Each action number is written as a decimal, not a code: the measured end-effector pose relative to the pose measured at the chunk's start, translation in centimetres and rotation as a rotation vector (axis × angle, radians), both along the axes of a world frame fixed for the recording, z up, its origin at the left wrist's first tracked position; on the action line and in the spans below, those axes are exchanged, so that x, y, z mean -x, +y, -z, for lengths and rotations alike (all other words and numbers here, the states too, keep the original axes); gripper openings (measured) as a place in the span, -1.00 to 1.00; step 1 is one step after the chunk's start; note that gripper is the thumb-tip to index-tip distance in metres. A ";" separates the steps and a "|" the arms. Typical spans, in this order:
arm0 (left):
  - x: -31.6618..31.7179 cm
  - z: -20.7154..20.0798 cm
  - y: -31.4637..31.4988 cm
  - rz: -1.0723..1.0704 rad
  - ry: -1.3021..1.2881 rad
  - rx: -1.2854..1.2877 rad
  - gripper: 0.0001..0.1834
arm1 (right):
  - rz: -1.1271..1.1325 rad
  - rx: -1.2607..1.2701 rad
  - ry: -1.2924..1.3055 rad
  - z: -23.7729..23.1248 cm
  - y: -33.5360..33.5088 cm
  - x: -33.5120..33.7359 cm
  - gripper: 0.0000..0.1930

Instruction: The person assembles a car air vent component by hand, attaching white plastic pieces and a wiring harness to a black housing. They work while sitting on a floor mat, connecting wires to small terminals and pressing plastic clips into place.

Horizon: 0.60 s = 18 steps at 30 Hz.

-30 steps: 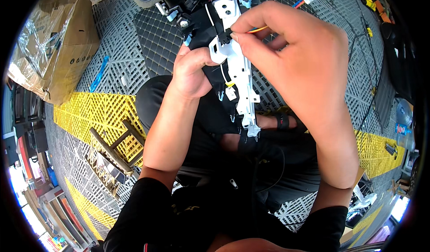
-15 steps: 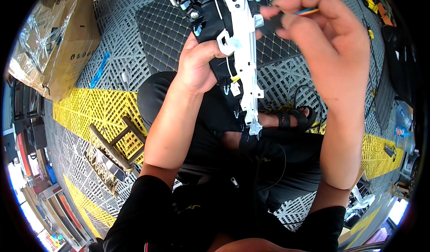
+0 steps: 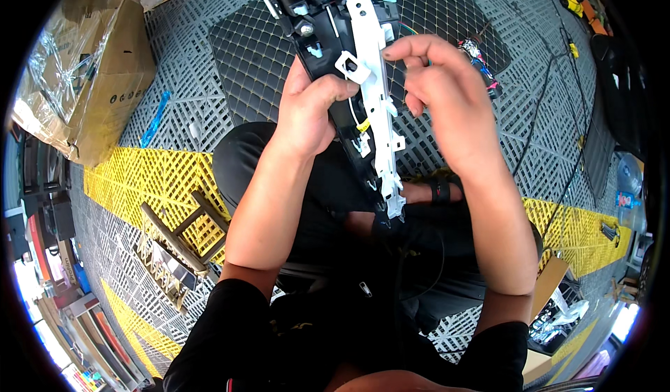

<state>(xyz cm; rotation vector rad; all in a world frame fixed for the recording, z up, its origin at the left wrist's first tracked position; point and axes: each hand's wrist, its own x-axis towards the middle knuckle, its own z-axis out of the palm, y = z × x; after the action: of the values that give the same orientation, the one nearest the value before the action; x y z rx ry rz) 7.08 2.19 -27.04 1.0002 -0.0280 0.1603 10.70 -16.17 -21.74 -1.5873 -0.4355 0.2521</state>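
Note:
My left hand (image 3: 307, 109) grips a long black plastic trim panel (image 3: 322, 51), its thumb across the front beside a white square loop. Along the panel runs a white slotted plastic strip (image 3: 379, 106) with small tabs. Light blue clips and screws dot the black part near its far end. My right hand (image 3: 447, 88) is at the right of the strip, fingers bent and apart, with the index fingertip at the strip's edge. Nothing shows between its fingers. A small yellow tag (image 3: 363, 125) hangs on a thin white cord along the panel.
A quilted black mat (image 3: 244, 64) lies on the grey and yellow grid floor, with coloured wires (image 3: 478, 63) at its right. A cardboard box (image 3: 115, 71) stands at far left, a small wooden stool (image 3: 185, 228) below it. Black cables (image 3: 541, 113) cross the floor at right.
My right hand has come left and down to the strip, and the coloured wires have left its fingers. My left hand keeps its grip while the panel shifts slightly left.

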 end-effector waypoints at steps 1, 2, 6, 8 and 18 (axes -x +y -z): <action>0.0 0.1 0.2 0.032 -0.033 0.039 -0.41 | 0.046 0.106 -0.161 0.3 0.5 0.4 -0.74; 0.0 0.2 0.2 0.065 -0.064 0.079 -0.38 | 0.053 0.153 -0.242 0.6 1.3 0.7 -0.66; -0.1 0.4 0.1 0.022 -0.112 -0.016 -0.38 | 0.171 0.346 -0.708 1.8 2.9 0.8 -0.57; -0.3 0.4 0.0 -0.051 -0.119 -0.113 -0.30 | 0.199 0.356 -0.742 2.0 3.2 0.4 -0.59; -0.1 0.3 0.1 -0.131 -0.293 -0.304 -0.22 | 0.303 0.339 -0.780 1.8 3.6 1.1 -0.73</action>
<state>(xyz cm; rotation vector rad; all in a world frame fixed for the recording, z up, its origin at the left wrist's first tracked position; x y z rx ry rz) 7.19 2.25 -27.30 1.2752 -0.2607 0.4316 9.63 -12.55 -23.54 -2.0310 -0.7632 -0.5773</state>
